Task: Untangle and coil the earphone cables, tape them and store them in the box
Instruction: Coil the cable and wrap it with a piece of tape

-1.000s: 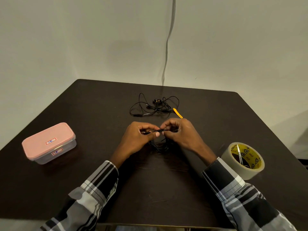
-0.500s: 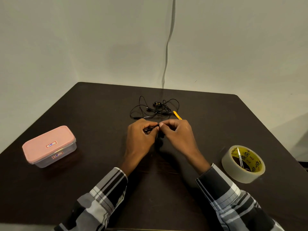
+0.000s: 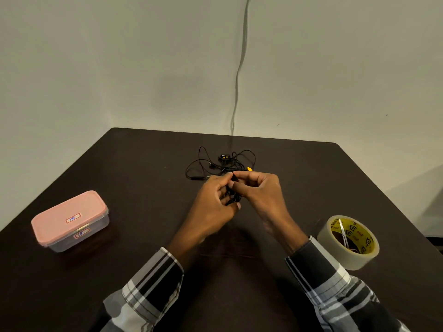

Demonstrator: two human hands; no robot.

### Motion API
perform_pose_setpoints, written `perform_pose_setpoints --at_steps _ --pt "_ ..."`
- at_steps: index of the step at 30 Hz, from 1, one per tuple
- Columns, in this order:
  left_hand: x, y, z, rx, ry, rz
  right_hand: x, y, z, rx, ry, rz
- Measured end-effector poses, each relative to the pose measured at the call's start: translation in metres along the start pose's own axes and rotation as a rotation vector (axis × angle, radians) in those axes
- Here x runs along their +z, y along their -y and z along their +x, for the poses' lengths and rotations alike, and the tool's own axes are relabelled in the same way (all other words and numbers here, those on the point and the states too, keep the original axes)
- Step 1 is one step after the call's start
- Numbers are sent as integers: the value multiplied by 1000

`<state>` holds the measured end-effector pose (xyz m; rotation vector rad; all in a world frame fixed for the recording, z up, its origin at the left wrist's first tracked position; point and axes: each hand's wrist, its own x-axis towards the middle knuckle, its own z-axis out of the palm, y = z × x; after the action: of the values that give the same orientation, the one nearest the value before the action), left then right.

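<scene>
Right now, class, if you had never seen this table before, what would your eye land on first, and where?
Mid-table, the left hand and right hand pinch a black earphone cable between them. Behind them lies a second, tangled earphone cable. A closed pink-lidded box sits at far left, a tape roll at right.

Cable bundle (image 3: 233,196) now upright between hands (image 3: 239,200)

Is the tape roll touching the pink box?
Apart. The head view shows the tape roll at the table's right and the pink box at its left, both hands between them.
</scene>
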<state>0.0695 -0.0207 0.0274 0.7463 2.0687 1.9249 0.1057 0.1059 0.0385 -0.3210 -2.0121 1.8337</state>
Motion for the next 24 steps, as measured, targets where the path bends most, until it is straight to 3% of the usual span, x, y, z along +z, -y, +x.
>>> perform_pose_setpoints --at_steps 4,10,12,16,19,21,24 --pt "-1 -5 0 -20 18 -25 -7 6 3 -51 20 -96" --pt "-23 -2 11 183 -193 442 -22 18 2 22 149 -85" --pt "-28 1 14 189 -129 453 -26 19 2 76 197 -37" --pt "-34 2 10 33 110 159 -34 16 5 198 269 66" --pt "-33 3 6 -36 131 70 -36 7 8 303 309 105" --pt "-34 9 6 -68 131 101 -36 0 9 353 318 100" --pt "-33 20 9 -12 125 423 -34 -11 8 395 303 63"
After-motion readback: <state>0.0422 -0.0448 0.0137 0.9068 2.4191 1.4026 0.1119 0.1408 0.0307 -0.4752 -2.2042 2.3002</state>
